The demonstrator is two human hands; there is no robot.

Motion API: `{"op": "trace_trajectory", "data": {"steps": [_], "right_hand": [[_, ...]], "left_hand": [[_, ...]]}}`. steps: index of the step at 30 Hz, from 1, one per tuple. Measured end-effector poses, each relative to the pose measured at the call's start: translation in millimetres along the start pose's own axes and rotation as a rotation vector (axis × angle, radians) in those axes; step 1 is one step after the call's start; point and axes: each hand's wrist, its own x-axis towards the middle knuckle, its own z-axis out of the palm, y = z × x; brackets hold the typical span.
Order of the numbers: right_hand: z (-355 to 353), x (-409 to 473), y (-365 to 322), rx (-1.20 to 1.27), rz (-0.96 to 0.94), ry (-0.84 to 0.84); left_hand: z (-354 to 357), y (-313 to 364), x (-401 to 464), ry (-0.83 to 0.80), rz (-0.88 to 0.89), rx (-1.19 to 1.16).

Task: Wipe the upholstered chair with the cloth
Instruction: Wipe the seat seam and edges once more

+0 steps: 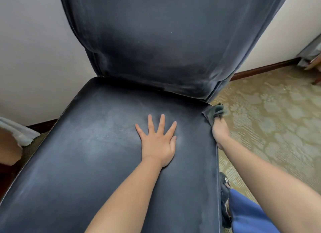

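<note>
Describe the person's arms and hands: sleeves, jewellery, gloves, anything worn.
Both forearms are bare up to the frame edge, with no sleeves in view. The left hand and right hand wear no gloves; no rings, watch or bracelet show. Blue clothing shows below the right arm.

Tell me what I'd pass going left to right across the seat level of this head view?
Grey fabric at the wall → chair seat → left hand flat on the seat → right hand gripping the cloth at the seat's edge → patterned carpet.
</note>
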Motion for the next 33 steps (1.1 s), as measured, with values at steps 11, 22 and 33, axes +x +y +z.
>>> {"op": "trace_trajectory", "data": {"steps": [11,22,33], "right_hand": [[-1,26,-22,-0.240,-0.162,-0.115],[-14,-40,23,-0.321,-0.277,-0.175],[-25,-108,57,-0.364,-0.273,-0.290]], "left_hand": [[1,0,13,0.008,0.226,0.064],[1,2,16,0.017,0.252,0.081],[0,2,15,0.033,0.291,0.082]]}}
